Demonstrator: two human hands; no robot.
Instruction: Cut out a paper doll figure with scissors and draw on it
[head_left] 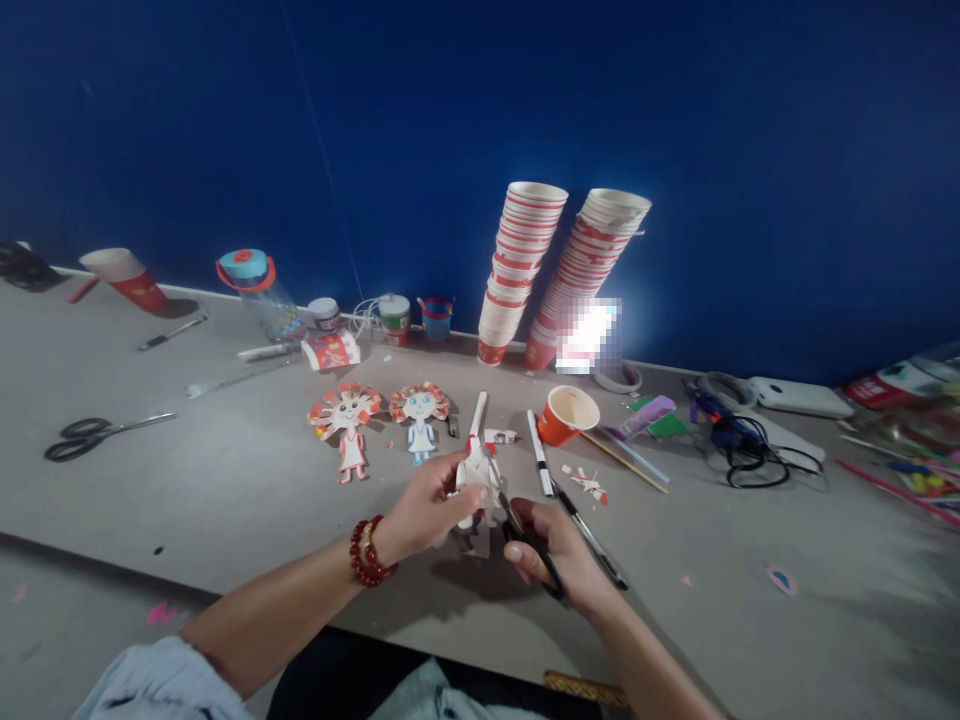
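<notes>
Near the front of the table my left hand [439, 505] is closed on a white paper cutout [474, 478] with bits of red on it. My right hand [551, 550] grips a pair of black-handled scissors [517, 520], whose blades lie against the cutout's right side. Part of the cutout is hidden by my left fingers. Beyond my left hand lie two paper dolls, one in a red-outlined dress [351, 450] and one in a blue-outlined dress [421, 435]. Small paper scraps [589, 485] lie to the right, beside a black pen [589, 535] and a white marker [539, 455].
Two tall stacks of paper cups [523, 260] lean by the blue wall. An orange cup [568, 415] stands before them. Another pair of scissors [97, 435] lies far left, near a water bottle [259, 290]. A glue gun [724, 430] with a looped cable sits at right.
</notes>
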